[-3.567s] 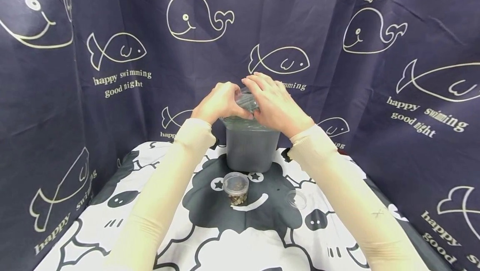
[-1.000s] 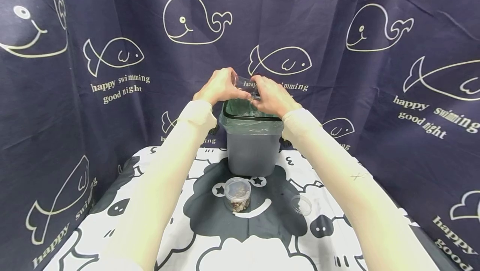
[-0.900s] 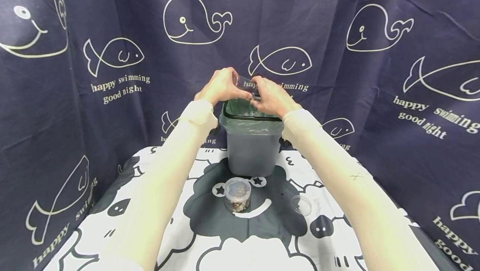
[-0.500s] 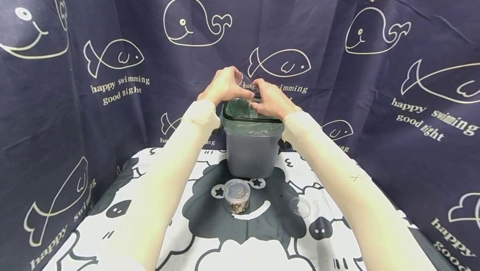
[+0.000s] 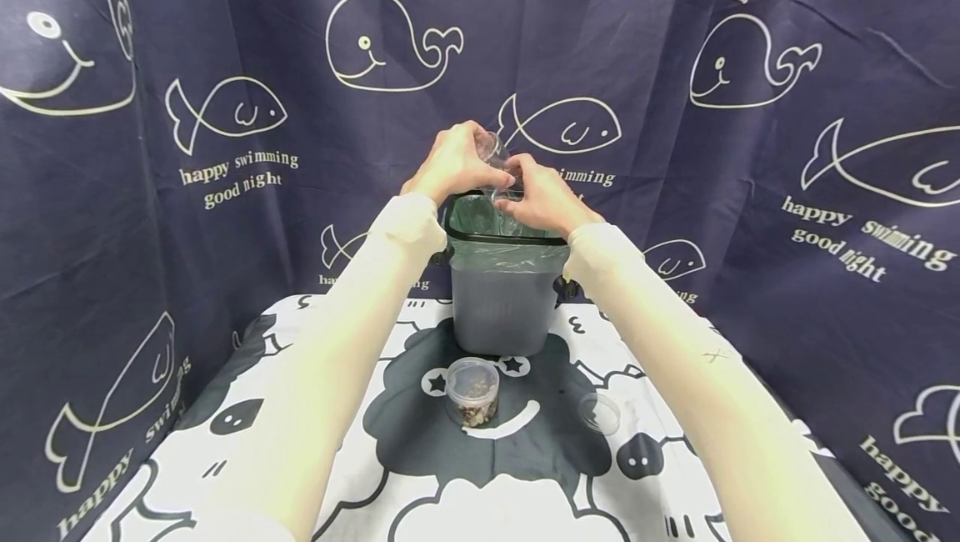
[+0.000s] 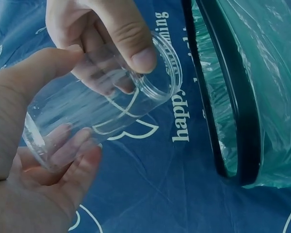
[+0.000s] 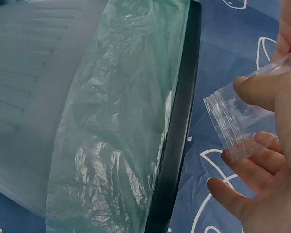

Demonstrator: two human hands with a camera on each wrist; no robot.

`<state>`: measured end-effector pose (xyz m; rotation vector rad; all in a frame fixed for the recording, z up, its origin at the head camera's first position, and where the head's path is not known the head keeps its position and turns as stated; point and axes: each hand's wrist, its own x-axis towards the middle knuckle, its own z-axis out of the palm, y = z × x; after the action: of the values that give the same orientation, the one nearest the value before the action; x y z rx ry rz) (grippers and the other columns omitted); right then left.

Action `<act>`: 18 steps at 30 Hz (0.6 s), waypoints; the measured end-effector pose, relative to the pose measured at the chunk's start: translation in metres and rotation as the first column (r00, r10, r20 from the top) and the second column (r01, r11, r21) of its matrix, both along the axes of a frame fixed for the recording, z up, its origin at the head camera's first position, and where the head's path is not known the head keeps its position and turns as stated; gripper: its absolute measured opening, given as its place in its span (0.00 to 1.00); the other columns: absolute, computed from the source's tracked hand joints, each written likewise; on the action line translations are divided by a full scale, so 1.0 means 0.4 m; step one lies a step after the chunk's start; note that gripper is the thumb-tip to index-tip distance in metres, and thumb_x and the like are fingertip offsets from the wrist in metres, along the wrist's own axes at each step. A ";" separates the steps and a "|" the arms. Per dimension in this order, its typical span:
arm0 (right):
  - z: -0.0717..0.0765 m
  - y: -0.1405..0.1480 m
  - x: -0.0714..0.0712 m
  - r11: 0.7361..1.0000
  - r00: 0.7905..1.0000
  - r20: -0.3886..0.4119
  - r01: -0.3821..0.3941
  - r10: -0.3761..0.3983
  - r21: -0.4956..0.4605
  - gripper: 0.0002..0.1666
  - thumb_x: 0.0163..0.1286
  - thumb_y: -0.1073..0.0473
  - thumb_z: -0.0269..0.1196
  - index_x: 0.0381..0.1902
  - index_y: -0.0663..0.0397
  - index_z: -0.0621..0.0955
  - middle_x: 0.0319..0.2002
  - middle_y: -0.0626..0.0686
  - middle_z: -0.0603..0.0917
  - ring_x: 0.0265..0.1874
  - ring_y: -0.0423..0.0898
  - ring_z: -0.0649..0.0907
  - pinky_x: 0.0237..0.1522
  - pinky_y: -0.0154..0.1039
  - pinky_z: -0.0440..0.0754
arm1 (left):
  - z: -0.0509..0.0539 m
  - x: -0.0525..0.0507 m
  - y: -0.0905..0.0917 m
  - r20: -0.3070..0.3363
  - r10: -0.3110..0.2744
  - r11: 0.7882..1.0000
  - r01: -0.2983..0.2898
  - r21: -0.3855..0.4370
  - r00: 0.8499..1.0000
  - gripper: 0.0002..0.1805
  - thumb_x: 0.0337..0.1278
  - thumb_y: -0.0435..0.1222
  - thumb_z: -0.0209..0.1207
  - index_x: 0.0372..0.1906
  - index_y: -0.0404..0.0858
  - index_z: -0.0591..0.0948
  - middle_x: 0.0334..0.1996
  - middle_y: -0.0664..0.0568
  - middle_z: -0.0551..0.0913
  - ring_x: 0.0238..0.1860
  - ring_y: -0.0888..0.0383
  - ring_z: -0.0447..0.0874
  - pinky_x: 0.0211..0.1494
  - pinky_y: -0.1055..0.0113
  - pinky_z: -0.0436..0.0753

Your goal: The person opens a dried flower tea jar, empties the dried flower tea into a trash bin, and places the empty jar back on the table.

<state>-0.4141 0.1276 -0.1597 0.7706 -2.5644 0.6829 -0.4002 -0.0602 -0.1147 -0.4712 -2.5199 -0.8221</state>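
Both hands grip a clear plastic jar (image 6: 119,107) with a screw-threaded mouth, tilted over a lined bin. My left hand (image 5: 452,163) holds it around the base, at the higher end. Near the threaded mouth, the fingers and thumb of my right hand (image 5: 549,198) hold the lower end. In both wrist views the jar walls look see-through, with no contents visible inside. Just below stands the grey bin (image 5: 502,308), with a thin green bag (image 5: 510,257) folded over its rim and a black ring (image 7: 179,131) around the top.
Closer to me on the sheep-print cloth stands a small round clear tub (image 5: 474,392) with brown and beige bits inside. A clear round lid (image 5: 600,414) lies to its right. Dark blue printed curtain (image 5: 405,42) hangs behind and on both sides.
The jar has tipped more steeply, its base rising with my left hand. Compared with the earliest frame, both hands have shifted so the bin's opening shows. Tub and lid stay put.
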 end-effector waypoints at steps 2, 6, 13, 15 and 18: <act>0.002 0.000 0.002 1.000 1.000 0.020 0.005 -0.004 -0.014 0.41 0.67 0.49 0.71 0.71 0.55 0.68 0.61 0.58 0.81 0.60 0.54 0.80 0.64 0.51 0.75 | 0.003 -0.001 0.004 -0.014 0.003 1.000 -0.003 0.001 1.000 0.41 0.40 0.54 0.79 0.60 0.40 0.78 0.52 0.52 0.83 0.51 0.55 0.80 0.55 0.63 0.79; 0.004 0.000 0.003 1.000 0.999 0.045 0.013 -0.012 -0.026 0.41 0.66 0.47 0.71 0.71 0.53 0.68 0.62 0.56 0.81 0.61 0.53 0.80 0.64 0.52 0.75 | 0.007 -0.002 0.009 -0.031 0.000 1.000 0.000 0.004 1.000 0.42 0.40 0.54 0.79 0.61 0.39 0.78 0.51 0.51 0.83 0.50 0.55 0.80 0.54 0.63 0.79; 0.002 -0.002 0.000 1.000 0.998 0.059 0.025 -0.024 -0.012 0.40 0.66 0.45 0.71 0.70 0.52 0.69 0.60 0.56 0.80 0.57 0.54 0.79 0.61 0.53 0.75 | 0.008 0.001 0.009 -0.032 -0.005 1.000 0.005 0.012 0.999 0.41 0.39 0.53 0.79 0.59 0.39 0.78 0.46 0.52 0.82 0.46 0.55 0.80 0.51 0.64 0.80; 0.000 -0.004 -0.002 1.000 0.998 0.055 0.024 -0.023 -0.005 0.40 0.66 0.45 0.71 0.69 0.51 0.69 0.59 0.55 0.81 0.56 0.53 0.79 0.60 0.53 0.76 | 0.006 0.002 0.008 -0.029 -0.001 1.000 0.001 0.009 1.000 0.41 0.39 0.53 0.79 0.59 0.39 0.78 0.46 0.51 0.82 0.46 0.55 0.79 0.52 0.64 0.80; -0.004 -0.004 -0.003 1.000 0.999 0.048 0.022 -0.022 -0.007 0.40 0.65 0.46 0.72 0.69 0.52 0.69 0.59 0.55 0.80 0.56 0.53 0.79 0.60 0.53 0.76 | 0.002 0.002 0.008 -0.031 -0.002 1.000 0.002 0.009 1.000 0.41 0.40 0.53 0.79 0.59 0.39 0.77 0.46 0.51 0.82 0.47 0.55 0.79 0.52 0.64 0.79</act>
<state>-0.4151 0.1260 -0.1613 0.7313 -2.6077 0.7114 -0.3994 -0.0571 -0.1138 -0.4798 -2.4867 -0.8210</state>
